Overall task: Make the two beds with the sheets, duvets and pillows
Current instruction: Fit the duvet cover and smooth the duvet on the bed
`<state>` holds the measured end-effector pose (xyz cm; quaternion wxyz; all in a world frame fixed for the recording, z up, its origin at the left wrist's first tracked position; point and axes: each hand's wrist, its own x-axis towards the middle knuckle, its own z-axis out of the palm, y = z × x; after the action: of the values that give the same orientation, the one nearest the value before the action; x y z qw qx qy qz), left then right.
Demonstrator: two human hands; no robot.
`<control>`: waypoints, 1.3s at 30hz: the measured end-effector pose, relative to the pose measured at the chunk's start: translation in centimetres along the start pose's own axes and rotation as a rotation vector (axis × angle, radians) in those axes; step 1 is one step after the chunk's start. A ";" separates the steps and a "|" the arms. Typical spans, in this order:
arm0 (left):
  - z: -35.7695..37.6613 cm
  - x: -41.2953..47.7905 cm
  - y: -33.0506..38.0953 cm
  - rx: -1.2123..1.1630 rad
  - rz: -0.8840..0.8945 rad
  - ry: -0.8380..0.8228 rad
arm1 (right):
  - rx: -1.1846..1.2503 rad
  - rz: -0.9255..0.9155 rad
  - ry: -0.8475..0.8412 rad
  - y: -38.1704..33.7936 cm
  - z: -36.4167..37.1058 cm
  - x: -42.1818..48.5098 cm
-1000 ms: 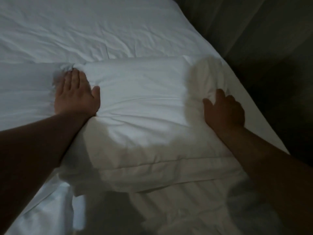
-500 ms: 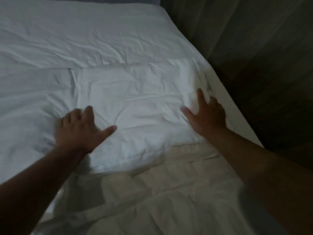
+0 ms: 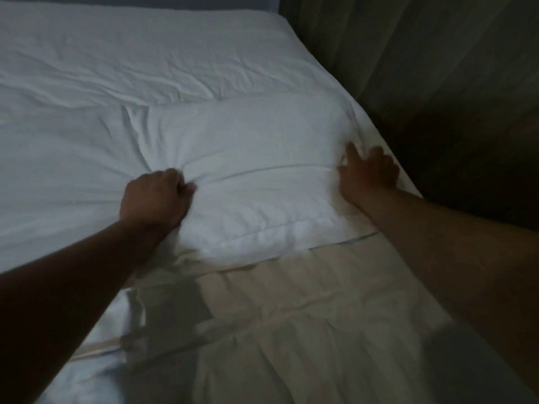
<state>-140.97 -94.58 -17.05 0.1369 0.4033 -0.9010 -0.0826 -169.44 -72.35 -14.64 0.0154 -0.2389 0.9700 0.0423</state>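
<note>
The white pillow (image 3: 256, 182) lies flat on the bed, right between the two hands. The left hand (image 3: 154, 199) is clenched on its left part, bunching the cloth so creases fan out from the knuckles. The right hand (image 3: 367, 176) presses the other end, fingers spread and gripping nothing. Left of the left hand sits a second pillow (image 3: 64, 170), beyond the fingertips wrinkled white bedding (image 3: 145, 53), under the wrists a cream cover (image 3: 306, 316), and right of the right hand a dark curtain (image 3: 437, 68).

Dim bluish room light, pillow (image 3: 248, 176) brightest, curtain (image 3: 437, 83) sunk in shadow, grey shadows across the near sheet (image 3: 291, 316), soft blur throughout, wide-angle bend at edges.
</note>
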 end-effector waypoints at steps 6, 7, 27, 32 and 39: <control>-0.4 -6.0 1.7 0.086 0.112 -0.211 | 0.044 -0.326 0.009 -0.9 2.2 -6.9; -0.1 -7.4 1.7 0.128 0.123 -0.251 | 0.030 -0.345 -0.027 -0.9 2.7 -7.7; -10.5 -26.4 -6.6 -0.110 -0.133 -0.413 | 0.047 -0.491 -0.080 6.2 -1.0 -23.5; -6.3 -20.1 -13.6 0.077 -0.068 -0.291 | 0.021 -0.390 0.346 3.2 -3.0 -20.3; -6.5 -14.0 -5.8 0.065 0.062 -0.185 | 0.051 -0.187 -0.125 1.2 -0.8 -18.2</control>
<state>-125.92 -88.17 -14.89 0.0422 0.3702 -0.9240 -0.0858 -153.86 -62.95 -12.87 0.0859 -0.3250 0.9413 0.0307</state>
